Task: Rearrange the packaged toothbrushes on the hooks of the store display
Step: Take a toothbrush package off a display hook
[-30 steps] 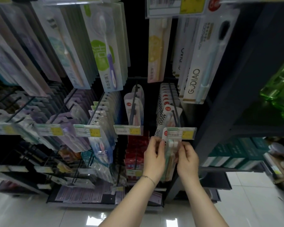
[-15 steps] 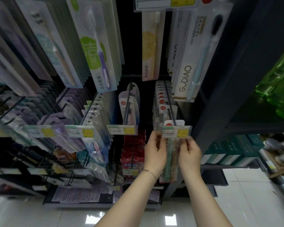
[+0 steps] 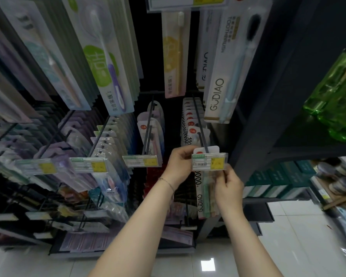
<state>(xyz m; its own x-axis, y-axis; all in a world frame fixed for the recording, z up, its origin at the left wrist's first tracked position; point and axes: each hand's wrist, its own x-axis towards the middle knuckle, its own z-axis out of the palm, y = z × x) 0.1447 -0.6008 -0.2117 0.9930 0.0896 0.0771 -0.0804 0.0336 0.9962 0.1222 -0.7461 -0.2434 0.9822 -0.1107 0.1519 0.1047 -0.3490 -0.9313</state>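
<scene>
A packaged toothbrush set [image 3: 205, 194], white card with GUDIAO lettering and green and pink handles, hangs at the front end of a black hook [image 3: 200, 124]. Its top tab sits just behind the hook's price tag [image 3: 209, 161]. My left hand [image 3: 179, 163] pinches the pack's top left corner beside the tag. My right hand [image 3: 229, 188] grips the pack's right edge below the tag. More packs of the same kind [image 3: 190, 118] hang further back on this hook.
A neighbouring hook [image 3: 148, 132] to the left carries a few pink toothbrush packs. Crowded hooks [image 3: 100, 136] fill the left side. Tall GUDIAO packs [image 3: 226, 62] hang above. A dark shelf upright [image 3: 268, 96] stands close on the right, with green bottles [image 3: 336, 100] beyond.
Both hands have lifted the pack up along the hook end; its top tab now shows above and behind the price tag. My left hand moved higher, to the pack's top corner.
</scene>
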